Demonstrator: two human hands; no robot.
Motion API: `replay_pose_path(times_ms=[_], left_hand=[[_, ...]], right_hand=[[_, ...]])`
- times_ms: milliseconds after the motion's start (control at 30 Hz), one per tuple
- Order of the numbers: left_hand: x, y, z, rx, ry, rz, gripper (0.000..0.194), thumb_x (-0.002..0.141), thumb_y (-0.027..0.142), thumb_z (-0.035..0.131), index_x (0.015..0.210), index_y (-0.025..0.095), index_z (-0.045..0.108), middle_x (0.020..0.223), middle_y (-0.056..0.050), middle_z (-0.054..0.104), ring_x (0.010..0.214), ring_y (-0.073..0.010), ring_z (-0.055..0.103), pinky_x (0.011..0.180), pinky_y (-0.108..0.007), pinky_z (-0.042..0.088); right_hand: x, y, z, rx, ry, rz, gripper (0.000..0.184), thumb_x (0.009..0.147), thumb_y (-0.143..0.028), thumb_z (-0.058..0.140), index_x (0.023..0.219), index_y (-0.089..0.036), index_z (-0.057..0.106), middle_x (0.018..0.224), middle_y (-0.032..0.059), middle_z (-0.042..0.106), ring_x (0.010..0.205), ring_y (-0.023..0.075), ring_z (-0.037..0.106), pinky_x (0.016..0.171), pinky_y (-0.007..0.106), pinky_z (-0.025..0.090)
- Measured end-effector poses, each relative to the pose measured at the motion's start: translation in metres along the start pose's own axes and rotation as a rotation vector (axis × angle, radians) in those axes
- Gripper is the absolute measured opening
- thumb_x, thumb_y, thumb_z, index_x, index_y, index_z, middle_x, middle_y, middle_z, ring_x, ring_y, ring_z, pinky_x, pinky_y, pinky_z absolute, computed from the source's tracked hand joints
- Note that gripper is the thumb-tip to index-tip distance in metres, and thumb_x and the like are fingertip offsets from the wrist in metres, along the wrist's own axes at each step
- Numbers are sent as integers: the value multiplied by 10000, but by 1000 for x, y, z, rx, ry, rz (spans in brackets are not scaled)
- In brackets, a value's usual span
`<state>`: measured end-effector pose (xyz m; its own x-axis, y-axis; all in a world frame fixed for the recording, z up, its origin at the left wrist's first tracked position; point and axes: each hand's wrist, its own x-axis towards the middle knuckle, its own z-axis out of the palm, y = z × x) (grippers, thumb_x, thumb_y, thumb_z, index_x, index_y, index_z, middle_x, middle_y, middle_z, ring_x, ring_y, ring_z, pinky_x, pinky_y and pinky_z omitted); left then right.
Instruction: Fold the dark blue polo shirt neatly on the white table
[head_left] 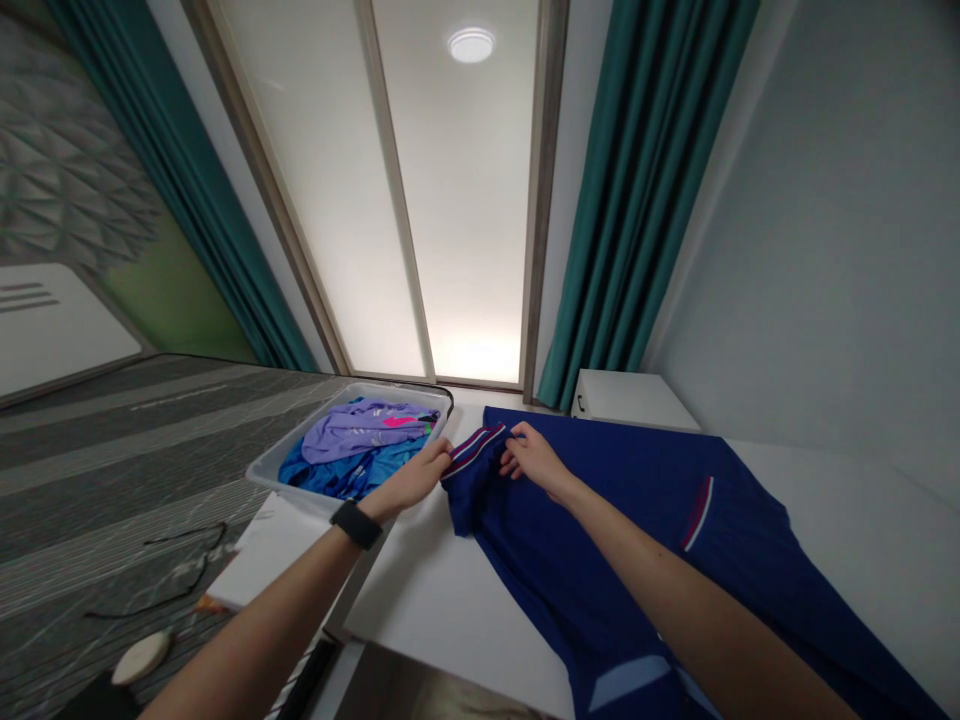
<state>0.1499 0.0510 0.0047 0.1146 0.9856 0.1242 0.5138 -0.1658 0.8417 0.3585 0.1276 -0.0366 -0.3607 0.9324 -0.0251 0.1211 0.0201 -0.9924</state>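
Observation:
A dark blue garment (622, 465) lies spread across the white table, its near end running out of the frame. My left hand (420, 477), below a black wristband, pinches one end of a striped cuff (480, 447) in red, white and navy. At the other end of that cuff my right hand (534, 460) grips the cloth between thumb and finger, its other fingers loosely curled. Between both hands the cuff is lifted and stretched. A second striped band (699, 513) shows farther right on the garment, and a light blue patch (628, 682) lies near the bottom.
A clear plastic bin (262, 468) with purple and blue clothes stands left of the garment. Eyeglasses (180, 590), a white box (274, 545) and a round pale object (141, 657) lie on the grey bedding (67, 500). A white cabinet (630, 395) stands behind the white table (442, 590).

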Motion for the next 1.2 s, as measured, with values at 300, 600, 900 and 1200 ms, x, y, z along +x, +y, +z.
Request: replay_pose_path(times_ms=[300, 600, 900, 1200], left_hand=[[37, 4, -7, -37, 326, -75, 87, 876, 265, 459, 942, 209, 470, 641, 55, 500, 478, -102, 441, 477, -197, 334], [33, -5, -4, 718, 106, 314, 103, 887, 173, 486, 928, 186, 580, 980, -93, 585, 936, -247, 562, 846, -372, 442], [-49, 1, 19, 809, -465, 448, 185, 901, 154, 496, 1049, 228, 580, 935, -24, 661, 847, -190, 636, 718, -272, 438], [-79, -9, 22, 951, -432, 557, 92, 909, 153, 554, 890, 223, 610, 929, -29, 582, 844, -180, 572, 756, -289, 418]], right_hand=[[-37, -31, 11, -632, -112, -384, 161, 897, -163, 452, 969, -215, 586, 671, -36, 599, 614, 126, 592, 595, 230, 391], [-118, -27, 24, -1339, -472, -316, 294, 890, -365, 527, 1055, -156, 652, 934, 153, 737, 829, 308, 705, 670, 360, 488], [-130, -27, 16, -1312, -546, -287, 224, 903, -245, 470, 1016, -174, 650, 934, 129, 740, 822, 280, 706, 657, 328, 458], [-128, -22, -2, -784, -729, -190, 125, 863, -221, 537, 849, -203, 661, 675, -31, 647, 585, 99, 546, 540, 203, 320]])
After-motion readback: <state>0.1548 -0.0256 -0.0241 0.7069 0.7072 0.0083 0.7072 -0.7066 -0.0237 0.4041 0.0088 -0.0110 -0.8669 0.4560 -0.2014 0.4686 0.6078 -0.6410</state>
